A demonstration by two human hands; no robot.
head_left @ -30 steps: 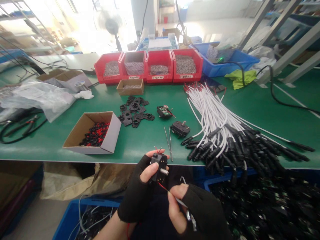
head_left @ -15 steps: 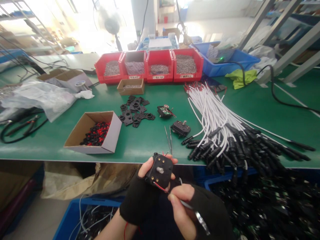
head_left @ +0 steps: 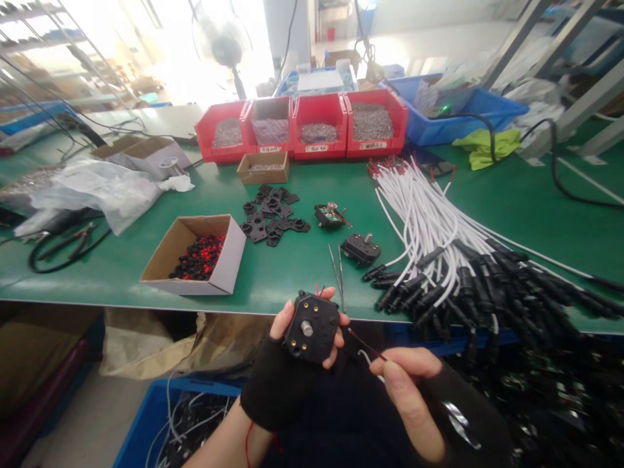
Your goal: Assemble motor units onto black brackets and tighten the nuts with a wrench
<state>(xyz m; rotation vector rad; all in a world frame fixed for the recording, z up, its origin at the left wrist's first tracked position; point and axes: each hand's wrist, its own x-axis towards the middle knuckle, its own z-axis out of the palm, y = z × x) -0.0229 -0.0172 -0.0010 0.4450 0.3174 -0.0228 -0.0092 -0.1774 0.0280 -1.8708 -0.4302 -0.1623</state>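
Note:
My left hand (head_left: pixel 280 380), in a black fingerless glove, grips a small black motor module (head_left: pixel 311 327) with brass inserts and a metal shaft facing me, below the table's front edge. My right hand (head_left: pixel 414 396), also gloved, pinches the module's thin red wire (head_left: pixel 366 346) between thumb and forefinger and draws it out to the right. A metal tool (head_left: pixel 455 419) lies along the right palm. Tweezers (head_left: pixel 338 268) rest on the green table (head_left: pixel 302 276) just beyond my hands.
A cardboard box (head_left: pixel 197 255) of red and black parts sits left. Black plates (head_left: pixel 273 214), two more modules (head_left: pixel 361 248) and a bundle of white cables (head_left: pixel 439 240) with black plugs lie on the table. Red bins (head_left: pixel 302 127) stand behind. Blue crates (head_left: pixel 160 422) sit below.
The left hand turned the module so its shaft face points at me. The right hand moved right, pulling the red wire out from the module.

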